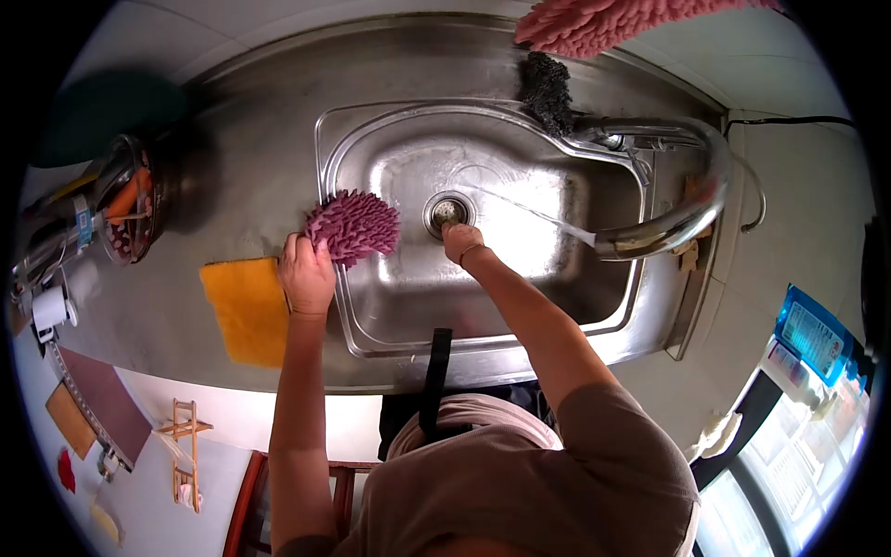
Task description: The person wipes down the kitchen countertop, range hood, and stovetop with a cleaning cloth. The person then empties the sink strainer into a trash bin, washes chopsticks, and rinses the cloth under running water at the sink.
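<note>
At the left rim of the steel sink (371, 325), my left hand (307, 274) has its fingers closed on the edge of a purple shaggy cloth (355, 227). The cloth lies over the rim, partly above the basin. Down in the basin, my right hand (461, 242) is at the drain (449, 212), its fingers closed and pointing into the opening; what they hold, if anything, is hidden. A thin stream of water runs from the curved faucet (664, 234) across the basin. Beside my left hand, a yellow cloth (249, 311) lies flat on the counter.
A black scrubber (548, 93) sits behind the sink near the faucet base. A pink shaggy cloth (613, 26) is at the top. Utensil containers (130, 200) stand at the left. A blue packet (813, 334) is at the right, and a red-brown chair (249, 501) below.
</note>
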A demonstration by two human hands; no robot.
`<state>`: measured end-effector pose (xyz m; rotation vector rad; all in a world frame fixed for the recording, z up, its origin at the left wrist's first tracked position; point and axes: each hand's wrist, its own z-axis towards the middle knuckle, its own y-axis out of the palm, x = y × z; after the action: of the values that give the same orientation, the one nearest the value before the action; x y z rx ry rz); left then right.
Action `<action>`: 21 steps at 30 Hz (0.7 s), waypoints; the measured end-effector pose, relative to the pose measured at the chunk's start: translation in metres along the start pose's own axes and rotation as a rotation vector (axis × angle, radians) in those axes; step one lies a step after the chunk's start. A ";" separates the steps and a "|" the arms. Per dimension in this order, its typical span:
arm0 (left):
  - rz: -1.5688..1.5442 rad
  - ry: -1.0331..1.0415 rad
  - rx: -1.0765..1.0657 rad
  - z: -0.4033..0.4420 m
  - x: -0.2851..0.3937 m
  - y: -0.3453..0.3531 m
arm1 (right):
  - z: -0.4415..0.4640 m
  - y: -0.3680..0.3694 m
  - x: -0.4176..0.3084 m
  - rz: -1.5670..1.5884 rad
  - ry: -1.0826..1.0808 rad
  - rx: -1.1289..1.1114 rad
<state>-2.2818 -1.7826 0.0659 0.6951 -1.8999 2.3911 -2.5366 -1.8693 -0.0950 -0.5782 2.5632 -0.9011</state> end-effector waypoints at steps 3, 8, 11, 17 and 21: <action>-0.018 0.011 0.022 -0.001 0.001 -0.003 | -0.009 0.005 -0.002 0.059 -0.010 0.058; -0.020 0.023 0.012 -0.001 -0.003 -0.001 | -0.024 0.002 -0.005 0.166 0.086 0.275; -0.010 0.040 0.021 -0.001 -0.003 -0.002 | -0.029 0.002 -0.008 0.270 0.161 0.356; -0.033 0.092 0.017 -0.001 -0.006 0.003 | -0.019 0.019 0.005 0.277 0.080 0.494; -0.014 0.131 0.036 -0.002 -0.007 0.003 | -0.020 0.019 0.006 0.278 0.055 0.509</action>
<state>-2.2772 -1.7803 0.0602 0.5364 -1.7994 2.4028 -2.5558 -1.8480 -0.0938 -0.0488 2.2463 -1.4044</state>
